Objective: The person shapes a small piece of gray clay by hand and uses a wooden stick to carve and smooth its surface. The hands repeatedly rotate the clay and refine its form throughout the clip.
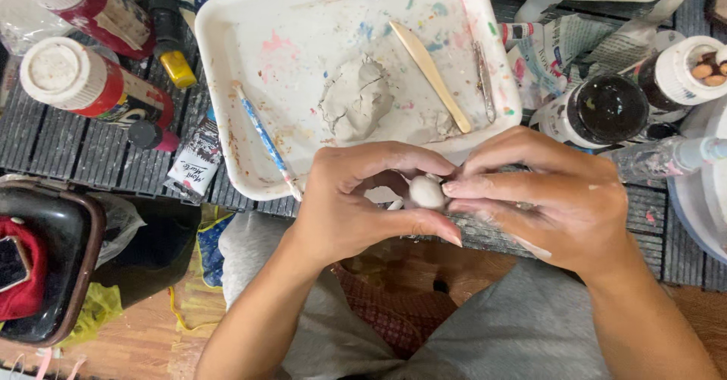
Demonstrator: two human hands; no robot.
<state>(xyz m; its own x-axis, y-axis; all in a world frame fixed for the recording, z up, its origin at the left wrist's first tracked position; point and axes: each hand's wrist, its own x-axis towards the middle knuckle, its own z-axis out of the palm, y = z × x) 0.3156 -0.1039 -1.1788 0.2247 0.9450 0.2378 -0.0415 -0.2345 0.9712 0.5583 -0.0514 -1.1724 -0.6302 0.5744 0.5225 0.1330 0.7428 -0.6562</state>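
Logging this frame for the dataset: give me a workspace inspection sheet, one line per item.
Surface: dark slatted table, partly covered by newspaper.
Job's things: small ball of white clay pinched between both hands; larger grey clay lump in a paint-stained white tray.
Clutter: wooden modelling stick, metal tool, blue-patterned brush, red paint bottles, paint tube, dark jar.
Grippers: left hand and right hand both closed on the ball.
Cables: nothing seen.
Surroundings: black bin at left, wooden floor, person's grey-clad knees below.
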